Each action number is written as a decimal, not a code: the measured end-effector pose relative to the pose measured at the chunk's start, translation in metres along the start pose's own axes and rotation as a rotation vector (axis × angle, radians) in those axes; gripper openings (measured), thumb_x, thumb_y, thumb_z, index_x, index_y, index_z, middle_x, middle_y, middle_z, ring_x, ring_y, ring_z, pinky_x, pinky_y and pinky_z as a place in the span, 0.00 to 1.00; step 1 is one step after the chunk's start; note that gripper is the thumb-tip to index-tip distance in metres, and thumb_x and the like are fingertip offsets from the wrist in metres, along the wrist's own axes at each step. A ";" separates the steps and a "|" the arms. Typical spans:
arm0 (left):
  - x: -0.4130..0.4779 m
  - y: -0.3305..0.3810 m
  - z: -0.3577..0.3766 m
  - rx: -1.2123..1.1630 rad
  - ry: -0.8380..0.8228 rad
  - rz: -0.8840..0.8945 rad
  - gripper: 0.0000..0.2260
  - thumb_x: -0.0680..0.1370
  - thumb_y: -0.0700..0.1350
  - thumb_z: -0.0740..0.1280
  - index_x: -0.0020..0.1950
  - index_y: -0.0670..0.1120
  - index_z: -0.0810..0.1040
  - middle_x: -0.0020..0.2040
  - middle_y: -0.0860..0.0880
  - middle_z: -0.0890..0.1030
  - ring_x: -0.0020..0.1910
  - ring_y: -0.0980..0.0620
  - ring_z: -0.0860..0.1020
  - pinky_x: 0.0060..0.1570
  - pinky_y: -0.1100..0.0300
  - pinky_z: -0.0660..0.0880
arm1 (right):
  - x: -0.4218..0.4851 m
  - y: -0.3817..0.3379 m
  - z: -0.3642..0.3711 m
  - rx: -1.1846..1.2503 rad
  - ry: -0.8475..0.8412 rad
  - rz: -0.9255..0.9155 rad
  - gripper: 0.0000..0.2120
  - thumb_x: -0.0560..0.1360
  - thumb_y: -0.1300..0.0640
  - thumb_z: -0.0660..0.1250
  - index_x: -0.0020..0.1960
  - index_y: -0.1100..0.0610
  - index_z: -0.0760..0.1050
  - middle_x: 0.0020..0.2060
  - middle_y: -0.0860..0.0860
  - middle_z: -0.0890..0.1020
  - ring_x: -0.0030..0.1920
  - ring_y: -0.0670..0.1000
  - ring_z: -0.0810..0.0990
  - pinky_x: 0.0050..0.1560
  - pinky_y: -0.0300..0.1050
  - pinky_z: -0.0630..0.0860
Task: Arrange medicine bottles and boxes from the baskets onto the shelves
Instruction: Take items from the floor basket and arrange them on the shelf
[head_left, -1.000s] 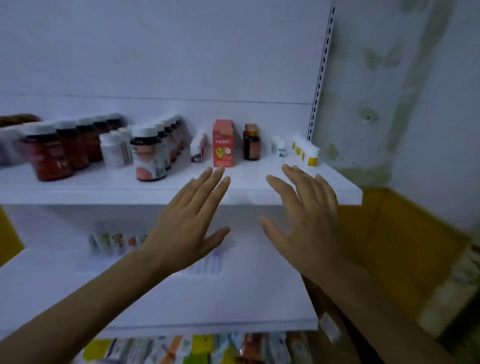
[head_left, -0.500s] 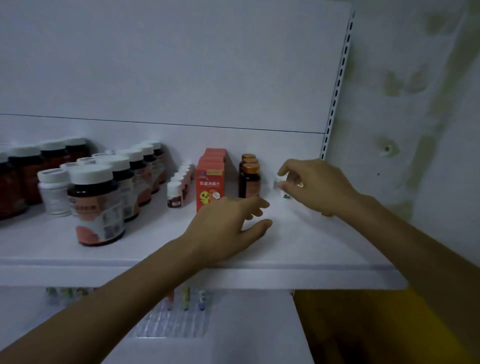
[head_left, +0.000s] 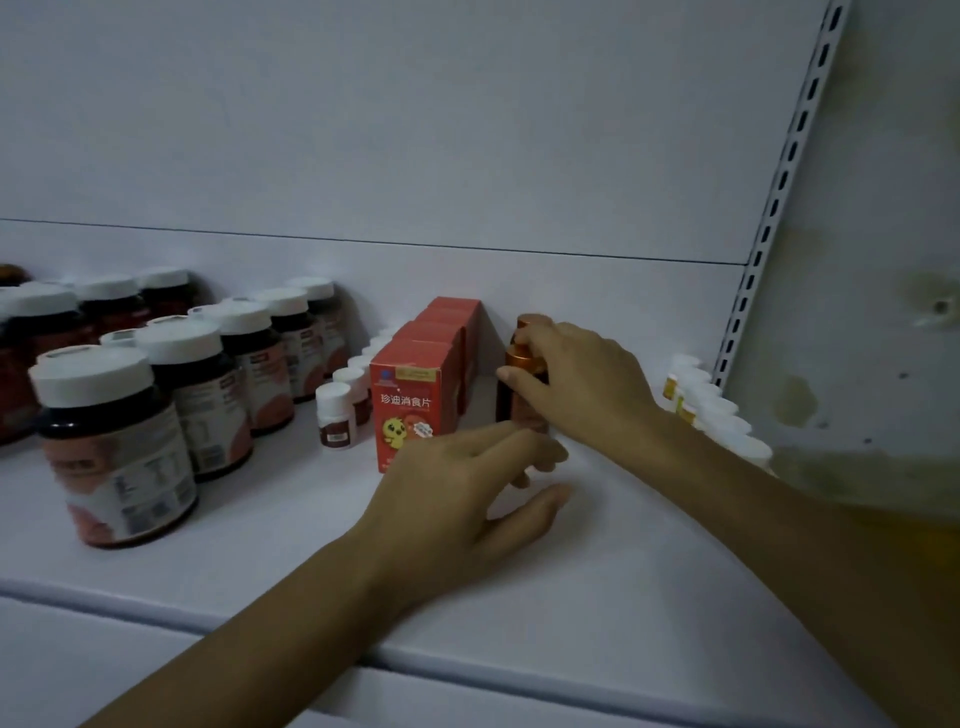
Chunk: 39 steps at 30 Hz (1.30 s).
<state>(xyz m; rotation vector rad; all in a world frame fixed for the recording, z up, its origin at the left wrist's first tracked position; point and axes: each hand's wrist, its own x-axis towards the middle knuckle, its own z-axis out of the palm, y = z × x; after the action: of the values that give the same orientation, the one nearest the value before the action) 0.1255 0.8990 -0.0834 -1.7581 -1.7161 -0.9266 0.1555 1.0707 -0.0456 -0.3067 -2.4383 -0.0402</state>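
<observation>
Your right hand (head_left: 582, 384) is gripping the amber bottle (head_left: 522, 359) next to the red boxes (head_left: 410, 405), while your left hand (head_left: 467, 493) is sitting loose-fingered, holding nothing, low over the shelf (head_left: 649, 582).

The front red box (head_left: 413, 410) bears the printed characters "珍迪消食片"; the bottle labels are illegible.
</observation>
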 end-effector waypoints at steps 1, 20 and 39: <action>0.000 0.002 -0.001 0.000 0.028 0.043 0.11 0.78 0.50 0.65 0.52 0.45 0.81 0.46 0.53 0.83 0.41 0.59 0.80 0.37 0.62 0.77 | -0.001 0.000 0.001 0.058 0.006 0.030 0.18 0.77 0.44 0.64 0.63 0.52 0.72 0.56 0.49 0.79 0.52 0.51 0.78 0.45 0.42 0.70; -0.005 0.003 -0.012 -0.516 0.195 -0.191 0.25 0.77 0.57 0.60 0.71 0.48 0.66 0.69 0.55 0.71 0.66 0.58 0.71 0.58 0.58 0.75 | -0.049 -0.023 -0.044 1.744 0.142 0.382 0.13 0.69 0.56 0.63 0.52 0.59 0.76 0.53 0.61 0.80 0.51 0.56 0.81 0.46 0.49 0.81; -0.003 0.006 -0.020 -0.753 0.195 -0.248 0.29 0.71 0.67 0.64 0.70 0.62 0.62 0.62 0.67 0.73 0.59 0.60 0.76 0.47 0.69 0.76 | -0.052 -0.032 -0.058 1.882 -0.135 0.096 0.40 0.60 0.51 0.80 0.69 0.55 0.70 0.62 0.62 0.76 0.60 0.58 0.78 0.57 0.52 0.78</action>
<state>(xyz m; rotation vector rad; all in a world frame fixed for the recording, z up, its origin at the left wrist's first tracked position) 0.1291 0.8812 -0.0720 -1.8016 -1.5831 -1.9794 0.2232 1.0223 -0.0316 0.4445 -1.5744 2.0986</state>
